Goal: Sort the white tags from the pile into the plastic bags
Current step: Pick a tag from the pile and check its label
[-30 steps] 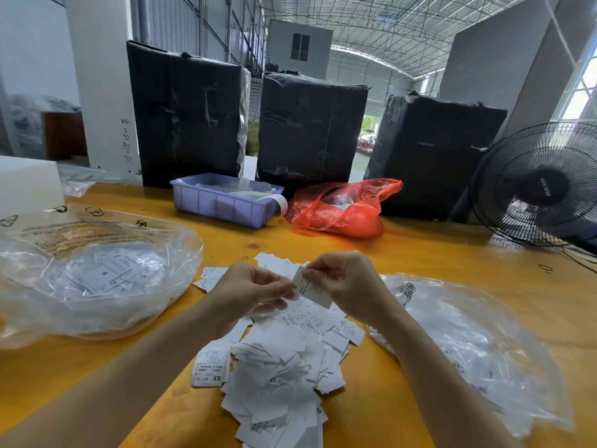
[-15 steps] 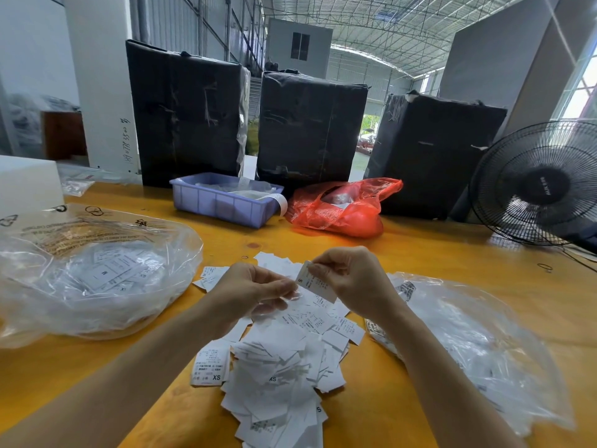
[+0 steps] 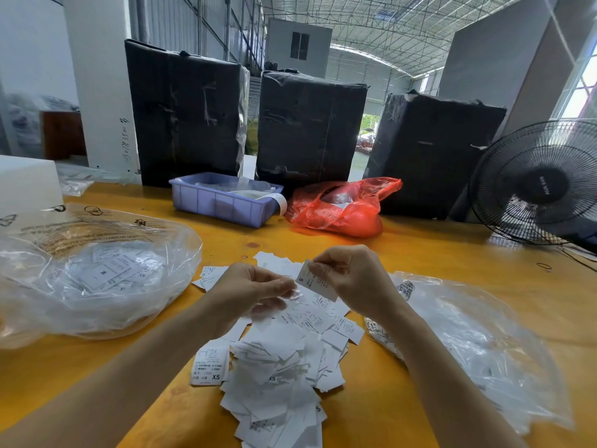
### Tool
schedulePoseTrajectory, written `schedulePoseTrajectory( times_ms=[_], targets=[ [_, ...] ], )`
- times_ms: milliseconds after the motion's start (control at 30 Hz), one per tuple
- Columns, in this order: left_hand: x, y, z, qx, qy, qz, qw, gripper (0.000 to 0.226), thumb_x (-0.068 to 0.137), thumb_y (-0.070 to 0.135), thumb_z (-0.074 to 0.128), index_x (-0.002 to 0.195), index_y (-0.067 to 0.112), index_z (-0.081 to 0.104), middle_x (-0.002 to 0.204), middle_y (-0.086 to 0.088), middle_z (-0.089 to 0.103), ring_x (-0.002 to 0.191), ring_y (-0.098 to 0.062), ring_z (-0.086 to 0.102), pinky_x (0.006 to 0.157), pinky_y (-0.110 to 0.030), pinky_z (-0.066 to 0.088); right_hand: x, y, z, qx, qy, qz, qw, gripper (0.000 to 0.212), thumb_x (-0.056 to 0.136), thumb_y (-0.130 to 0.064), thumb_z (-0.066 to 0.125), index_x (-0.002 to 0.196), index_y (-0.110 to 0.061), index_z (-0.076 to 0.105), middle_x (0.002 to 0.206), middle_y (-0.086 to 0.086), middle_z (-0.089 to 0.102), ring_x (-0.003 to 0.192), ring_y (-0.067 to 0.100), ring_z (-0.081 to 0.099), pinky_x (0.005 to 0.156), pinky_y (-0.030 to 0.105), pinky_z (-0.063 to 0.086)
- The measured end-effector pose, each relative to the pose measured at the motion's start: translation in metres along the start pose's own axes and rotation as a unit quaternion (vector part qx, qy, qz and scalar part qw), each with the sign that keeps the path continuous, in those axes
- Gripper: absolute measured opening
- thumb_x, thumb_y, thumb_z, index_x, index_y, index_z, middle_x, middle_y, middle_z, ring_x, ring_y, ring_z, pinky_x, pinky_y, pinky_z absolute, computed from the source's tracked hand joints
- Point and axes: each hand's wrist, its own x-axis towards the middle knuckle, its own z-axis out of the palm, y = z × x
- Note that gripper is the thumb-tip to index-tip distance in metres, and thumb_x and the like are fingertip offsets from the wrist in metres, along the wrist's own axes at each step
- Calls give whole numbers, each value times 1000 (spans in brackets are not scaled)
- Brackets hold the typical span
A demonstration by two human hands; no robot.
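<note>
A pile of white tags lies on the yellow table in front of me. My right hand pinches one white tag marked S just above the pile. My left hand hovers beside it with fingers curled, fingertips close to the tag's left edge; whether they hold a tag is hidden. A clear plastic bag with tags inside sits at the left. A second clear plastic bag with tags lies at the right.
A purple plastic bin and a red plastic bag stand behind the pile. Three black wrapped boxes line the table's far edge. A black fan stands at the far right, a white box at the far left.
My right hand has lifted the tag slightly up and to the right, away from my left hand, which stayed over the pile.
</note>
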Motion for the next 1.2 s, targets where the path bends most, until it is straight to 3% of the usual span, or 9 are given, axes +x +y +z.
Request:
schedulePoseTrajectory(
  times_ms=[100, 267, 500, 633, 900, 1200],
  targets=[
    [1, -1, 0, -1, 4, -3, 1000, 20, 76, 20, 70, 89, 5, 73, 92, -13, 74, 80, -19, 68, 88, -35, 52, 0, 0, 2, 2, -9, 4, 1000, 10, 85, -13, 69, 89, -7, 75, 73, -6, 64, 65, 5, 57, 58, 15, 44],
    [2, -2, 0, 6, 7, -4, 1000, 19, 80, 18, 69, 92, 3, 73, 93, -14, 73, 81, -20, 67, 87, -35, 52, 0, 0, 2, 9, -10, 7, 1000, 10, 85, -14, 69, 89, -7, 75, 72, -5, 65, 66, 9, 58, 60, 21, 46],
    [2, -2, 0, 17, 0, -3, 1000, 14, 80, 19, 69, 87, 8, 73, 88, -9, 75, 69, -12, 69, 70, -24, 54, 0, 0, 2, 6, -9, 7, 1000, 10, 85, -13, 68, 89, -7, 75, 72, -7, 63, 65, 6, 57, 58, 17, 45],
    [3, -3, 0, 22, -9, 0, 1000, 14, 79, 21, 69, 85, 9, 74, 87, -8, 75, 70, -12, 69, 72, -25, 53, 0, 0, 4, -4, -9, 6, 1000, 10, 85, -13, 68, 90, -7, 74, 76, -2, 66, 72, 13, 62, 64, 26, 49],
    [2, -3, 0, 13, -21, -4, 1000, 24, 71, 22, 73, 89, 6, 74, 90, -11, 75, 85, -23, 68, 90, -37, 51, 0, 0, 3, -18, 7, -5, 1000, 10, 85, -12, 68, 90, -6, 75, 80, 4, 71, 74, 19, 63, 66, 31, 49],
    [-1, 0, 0, 22, -28, 0, 999, 33, 64, 25, 74, 89, 5, 74, 91, -12, 74, 97, -32, 67, 97, -44, 47, -1, -1, 3, -48, 12, -28, 998, 10, 86, -12, 67, 91, -7, 75, 83, 5, 72, 74, 18, 63, 67, 35, 52]
  ],
)
